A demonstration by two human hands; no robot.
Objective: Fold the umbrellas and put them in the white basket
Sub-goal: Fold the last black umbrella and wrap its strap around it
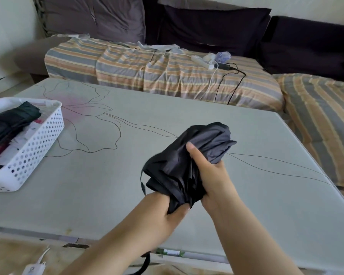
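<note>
In the lower middle of the frame, above the pale table (187, 120) with its line-drawn flower, a person holds a black folding umbrella (187, 157) with both hands. The left hand (167, 213) grips the near end from below, fingers curled round the bunched cloth, while the right hand (209, 171) clamps the middle, thumb laid along the canopy. The fabric looks loose and puffed at the far end, so the step in hand appears to be gathering and wrapping the canopy. To do it well, the right hand would likely smooth the flaps in one direction round the shaft while the left keeps the near end steady, and the thin strap (142, 183) dangling at the left edge would then close the roll. The white basket (40, 135) sits at the left edge of the frame, well apart from the hands, already holding dark folded umbrellas (10, 120); a tight roll should fit beside them.
</note>
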